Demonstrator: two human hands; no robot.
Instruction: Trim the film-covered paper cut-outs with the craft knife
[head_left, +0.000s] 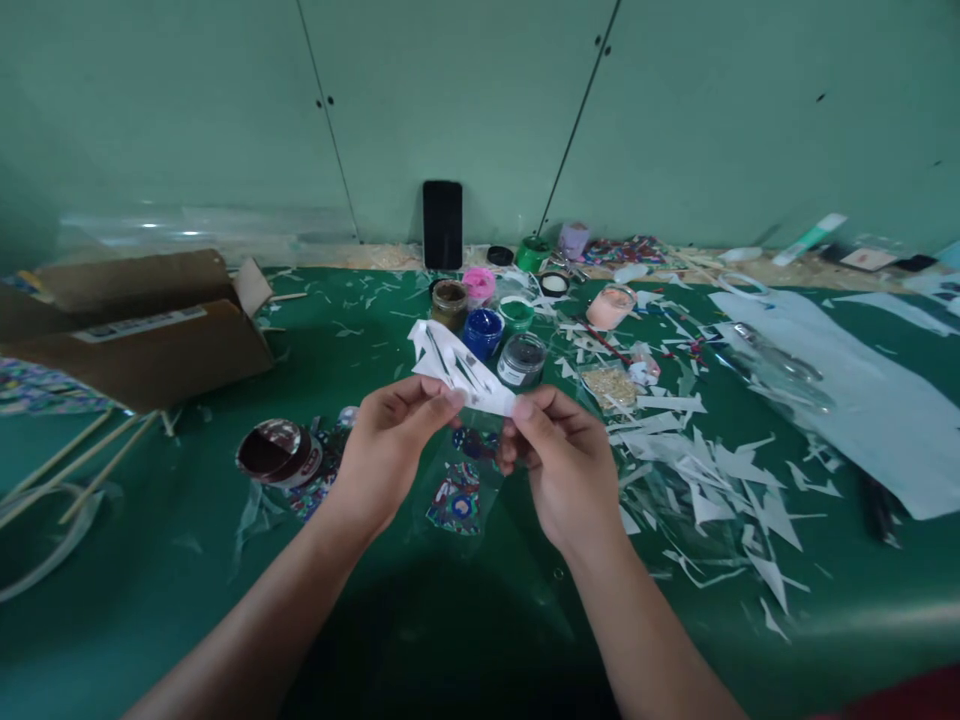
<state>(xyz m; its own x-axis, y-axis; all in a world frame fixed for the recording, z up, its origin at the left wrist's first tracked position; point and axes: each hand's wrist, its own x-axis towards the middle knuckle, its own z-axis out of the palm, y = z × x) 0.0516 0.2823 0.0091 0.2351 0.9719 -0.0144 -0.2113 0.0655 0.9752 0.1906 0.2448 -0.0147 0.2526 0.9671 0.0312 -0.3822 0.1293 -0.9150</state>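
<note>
Between both hands I hold up a white paper piece (457, 362) with narrow slits cut through it. My left hand (390, 440) pinches its lower left edge between thumb and fingers. At the right end, my right hand (562, 450) is closed on the same paper. Beneath it, a multicoloured patterned piece (455, 500) lies on clear film on the green table. Just beyond the paper stand open jars: a blue paint jar (484, 330), a grey-looking jar (522, 358), a brown paint jar (449, 303) and a pink one (478, 284).
A cardboard box (150, 340) and thin wooden sticks (82, 465) are on the left. A dark red jar (277, 455) lies tilted near my left wrist. White paper scraps (705, 480) cover the right side beside a large white sheet (847, 400). A phone (442, 225) leans on the back wall.
</note>
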